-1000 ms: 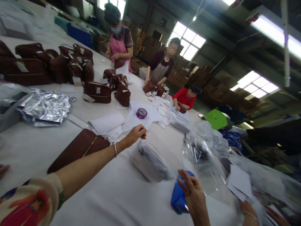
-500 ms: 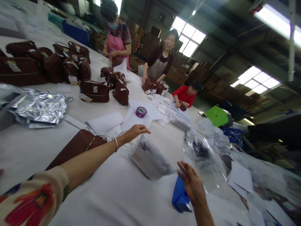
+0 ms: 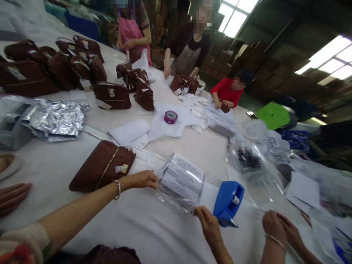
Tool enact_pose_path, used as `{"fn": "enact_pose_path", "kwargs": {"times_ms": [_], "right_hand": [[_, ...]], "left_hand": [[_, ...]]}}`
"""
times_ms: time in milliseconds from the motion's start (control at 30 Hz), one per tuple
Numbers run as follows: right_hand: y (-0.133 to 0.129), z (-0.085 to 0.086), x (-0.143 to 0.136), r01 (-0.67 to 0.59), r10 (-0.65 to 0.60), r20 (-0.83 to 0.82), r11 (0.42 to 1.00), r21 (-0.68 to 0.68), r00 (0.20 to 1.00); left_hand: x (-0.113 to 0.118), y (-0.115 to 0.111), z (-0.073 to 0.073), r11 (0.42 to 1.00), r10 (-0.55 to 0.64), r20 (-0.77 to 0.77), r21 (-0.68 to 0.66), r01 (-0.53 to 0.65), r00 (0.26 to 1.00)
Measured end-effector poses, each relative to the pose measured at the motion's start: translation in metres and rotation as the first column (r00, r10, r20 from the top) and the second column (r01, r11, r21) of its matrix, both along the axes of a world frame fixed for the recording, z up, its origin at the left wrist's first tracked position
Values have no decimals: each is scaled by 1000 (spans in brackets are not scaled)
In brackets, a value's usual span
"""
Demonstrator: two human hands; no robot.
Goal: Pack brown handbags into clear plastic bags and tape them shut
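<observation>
Between my hands lies a clear plastic bag (image 3: 182, 179) with printed text on its upper face and something greyish inside. My left hand (image 3: 145, 179), with a bracelet on its wrist, is closed on the bag's left edge. My right hand (image 3: 206, 223) pinches the lower right corner. Just right of the bag stands a blue tape dispenser (image 3: 228, 202). To the left, a brown handbag (image 3: 103, 167) with a gold zip and a tag rests on the table, partly behind my left forearm.
Several brown handbags (image 3: 111, 96) stand at the back left, near silver foil packaging (image 3: 56, 119). A purple tape roll (image 3: 170, 117) lies on white sheeting. Another person's hands (image 3: 277, 229) are at lower right; another hand (image 3: 13, 198) is at the left edge. Three people work across the table.
Both hands, apart from the package before, have closed on the plastic bag's edges. The package now shows its printed face. Another person's hands have appeared at lower right, and the camera view has shifted.
</observation>
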State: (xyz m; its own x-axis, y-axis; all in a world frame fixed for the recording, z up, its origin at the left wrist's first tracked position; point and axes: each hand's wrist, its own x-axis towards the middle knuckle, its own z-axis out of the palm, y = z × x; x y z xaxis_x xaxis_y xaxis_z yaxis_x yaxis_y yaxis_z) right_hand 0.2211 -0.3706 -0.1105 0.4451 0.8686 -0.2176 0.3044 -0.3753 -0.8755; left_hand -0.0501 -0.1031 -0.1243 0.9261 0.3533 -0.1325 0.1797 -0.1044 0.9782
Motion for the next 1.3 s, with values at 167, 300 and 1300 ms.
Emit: {"fn": "enact_pose_path", "kwargs": {"times_ms": [167,300,1300], "right_hand": [[-17,-27,-16,-12,15,84,999,-38,996],[-17,-32,-12,9,-8,92,1000,-11,996],[4,84,0,312,-330,-397,944,-111,857]], "left_hand": [[-9,-16,-28,999,-44,-136,20,47,990],[-7,-15,-26,996,-60,-175,50,70,983],[10,-17,94,789,593,121,-288,-543,796]]}}
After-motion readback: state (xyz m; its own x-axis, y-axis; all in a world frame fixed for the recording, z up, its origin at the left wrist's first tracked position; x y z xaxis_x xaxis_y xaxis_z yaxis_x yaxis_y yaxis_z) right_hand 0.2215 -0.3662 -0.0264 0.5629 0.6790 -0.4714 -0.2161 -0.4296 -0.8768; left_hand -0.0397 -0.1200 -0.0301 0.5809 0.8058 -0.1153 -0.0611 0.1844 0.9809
